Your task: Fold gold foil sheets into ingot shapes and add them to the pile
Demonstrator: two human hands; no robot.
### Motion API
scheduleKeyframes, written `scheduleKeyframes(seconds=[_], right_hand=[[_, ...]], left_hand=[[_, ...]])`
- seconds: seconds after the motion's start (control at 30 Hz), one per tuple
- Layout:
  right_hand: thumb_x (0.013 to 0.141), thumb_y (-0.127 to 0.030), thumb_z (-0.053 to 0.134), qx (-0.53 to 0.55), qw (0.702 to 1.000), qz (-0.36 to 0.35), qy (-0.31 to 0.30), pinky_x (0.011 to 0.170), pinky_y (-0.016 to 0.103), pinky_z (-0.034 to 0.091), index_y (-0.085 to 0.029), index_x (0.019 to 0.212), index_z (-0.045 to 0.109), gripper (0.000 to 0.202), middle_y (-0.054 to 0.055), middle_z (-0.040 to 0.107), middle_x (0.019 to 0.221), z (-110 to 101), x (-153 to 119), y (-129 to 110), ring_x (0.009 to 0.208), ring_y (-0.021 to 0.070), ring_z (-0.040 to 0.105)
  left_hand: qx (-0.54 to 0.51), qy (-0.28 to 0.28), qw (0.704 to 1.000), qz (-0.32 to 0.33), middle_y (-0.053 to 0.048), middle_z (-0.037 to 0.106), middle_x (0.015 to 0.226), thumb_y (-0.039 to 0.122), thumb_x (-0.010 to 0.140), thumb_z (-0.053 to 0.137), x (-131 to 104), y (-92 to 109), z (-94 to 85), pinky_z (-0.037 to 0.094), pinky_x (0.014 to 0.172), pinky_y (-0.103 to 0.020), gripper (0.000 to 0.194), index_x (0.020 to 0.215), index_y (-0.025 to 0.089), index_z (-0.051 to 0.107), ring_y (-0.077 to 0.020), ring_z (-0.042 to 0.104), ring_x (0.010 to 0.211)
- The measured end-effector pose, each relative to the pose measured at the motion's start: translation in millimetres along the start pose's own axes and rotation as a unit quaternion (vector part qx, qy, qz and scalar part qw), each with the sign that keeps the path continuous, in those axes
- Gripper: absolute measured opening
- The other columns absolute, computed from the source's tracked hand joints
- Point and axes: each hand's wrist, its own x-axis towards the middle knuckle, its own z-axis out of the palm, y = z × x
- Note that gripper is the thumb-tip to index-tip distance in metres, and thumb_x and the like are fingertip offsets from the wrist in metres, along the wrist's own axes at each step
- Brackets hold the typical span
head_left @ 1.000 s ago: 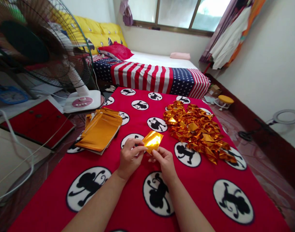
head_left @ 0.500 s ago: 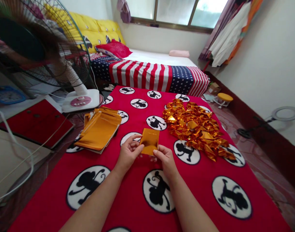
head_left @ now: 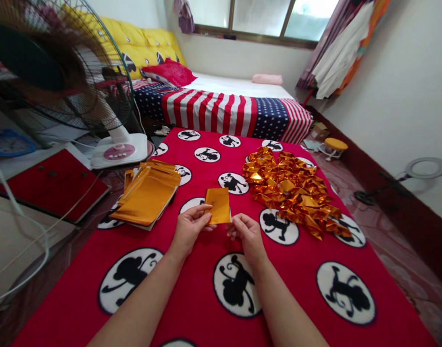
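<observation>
Foil (head_left: 218, 205) shifted left — lower-left edge in left hand's grip (head_left: 189, 228)

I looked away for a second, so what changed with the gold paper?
The gold paper has turned straighter and shifted slightly left, held by the left hand; the right hand is at its lower right corner, contact unclear. The flat stack and folded pile stayed put.

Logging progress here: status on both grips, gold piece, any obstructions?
Left grip pinching gold piece. Right grip at its lower right corner, contact unclear. Flat gold stack left, folded gold pile right; both apart from hands, neither blocking.
</observation>
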Motion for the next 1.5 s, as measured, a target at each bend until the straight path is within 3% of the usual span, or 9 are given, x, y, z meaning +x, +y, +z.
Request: scheduleKeyframes(seconds=[0.47, 0.6, 0.7, 0.8, 0.87, 0.97, 1.1, 1.23, 1.5], right_hand=[[0.080, -0.040, 0.068, -0.053, 0.998, -0.018, 0.004, 0.048, 0.020, 0.040, -0.017, 0.071, 0.063, 0.025, 0.001, 0.067, 0.065, 4, -3, -2, 0.051, 0.0097, 0.054], [0.078, -0.033, 0.067, -0.051, 0.999, -0.015, 0.006, 0.048, 0.020, 0.039, -0.017, 0.067, 0.060, 0.021, 0.001, 0.066, 0.063, 2, -3, 0, 0.050, 0.0092, 0.054], [0.074, -0.028, 0.066, -0.067, 0.997, -0.013, -0.026, 0.047, 0.020, 0.038, -0.018, 0.061, 0.056, 0.019, -0.002, 0.061, 0.054, -1, -4, 0, 0.045, 0.0087, 0.050], [0.072, -0.027, 0.064, -0.099, 0.993, -0.006, -0.067, 0.044, 0.021, 0.036, -0.018, 0.058, 0.054, 0.020, -0.003, 0.058, 0.051, -4, -4, 1, 0.042, 0.0092, 0.048], [0.074, -0.028, 0.064, -0.114, 0.991, -0.018, -0.060, 0.045, 0.021, 0.035, -0.018, 0.058, 0.055, 0.021, -0.003, 0.056, 0.050, -5, -3, 2, 0.043, 0.0093, 0.048], [0.079, -0.033, 0.064, -0.119, 0.991, -0.057, 0.019, 0.047, 0.022, 0.035, -0.018, 0.066, 0.060, 0.020, -0.004, 0.054, 0.051, -5, 0, 3, 0.046, 0.0095, 0.047], [0.081, -0.040, 0.067, -0.103, 0.985, -0.092, 0.102, 0.049, 0.022, 0.036, -0.019, 0.075, 0.063, 0.022, -0.004, 0.056, 0.058, -6, 3, 2, 0.050, 0.0102, 0.047], [0.081, -0.040, 0.068, -0.108, 0.982, -0.105, 0.112, 0.051, 0.022, 0.039, -0.019, 0.075, 0.064, 0.022, -0.003, 0.058, 0.062, -6, 2, 1, 0.053, 0.0103, 0.049], [0.076, -0.039, 0.073, -0.077, 0.990, -0.081, 0.084, 0.053, 0.023, 0.045, -0.020, 0.082, 0.069, 0.020, 0.000, 0.068, 0.073, -3, 1, 3, 0.057, 0.0120, 0.056]], left_hand=[[0.044, -0.010, 0.999, 0.028, -0.006, 0.073, 0.080, 0.040, 0.065, 0.079, -1, -1, 1.8, 0.059, 0.054, -0.025, 0.049, 0.102, 0.010, 0.067, -0.0152, 0.069, 0.056], [0.044, -0.040, 0.996, 0.062, 0.000, 0.069, 0.069, 0.036, 0.070, 0.077, -2, 2, 2.7, 0.057, 0.059, -0.023, 0.067, 0.129, 0.013, 0.053, -0.0140, 0.068, 0.060], [0.019, -0.043, 0.996, 0.070, -0.003, 0.071, 0.080, 0.035, 0.072, 0.076, -2, 3, 2.0, 0.056, 0.066, -0.024, 0.082, 0.142, 0.016, 0.039, -0.0162, 0.070, 0.073], [0.004, -0.025, 0.997, 0.070, -0.007, 0.072, 0.098, 0.034, 0.070, 0.078, -1, 3, -0.4, 0.055, 0.073, -0.024, 0.076, 0.137, 0.016, 0.046, -0.0169, 0.070, 0.083], [0.008, -0.007, 0.998, 0.069, -0.008, 0.071, 0.103, 0.034, 0.068, 0.079, 1, 4, -2.4, 0.055, 0.072, -0.024, 0.068, 0.128, 0.016, 0.055, -0.0168, 0.069, 0.083], [0.012, 0.003, 0.999, 0.052, -0.007, 0.073, 0.096, 0.035, 0.064, 0.081, 2, 4, -4.9, 0.055, 0.068, -0.025, 0.053, 0.110, 0.013, 0.066, -0.0174, 0.069, 0.077], [0.043, -0.041, 0.998, 0.033, -0.005, 0.074, 0.079, 0.035, 0.062, 0.083, 3, 3, -6.1, 0.055, 0.067, -0.026, 0.036, 0.086, 0.011, 0.072, -0.0169, 0.067, 0.068], [0.073, -0.049, 0.995, 0.039, -0.004, 0.074, 0.075, 0.037, 0.064, 0.082, 3, 2, -6.0, 0.053, 0.064, -0.025, 0.033, 0.082, 0.011, 0.075, -0.0169, 0.066, 0.066], [0.025, -0.024, 0.999, 0.013, -0.007, 0.076, 0.079, 0.041, 0.062, 0.083, 2, 2, -4.7, 0.055, 0.065, -0.029, 0.040, 0.088, 0.011, 0.076, -0.0206, 0.069, 0.068]])
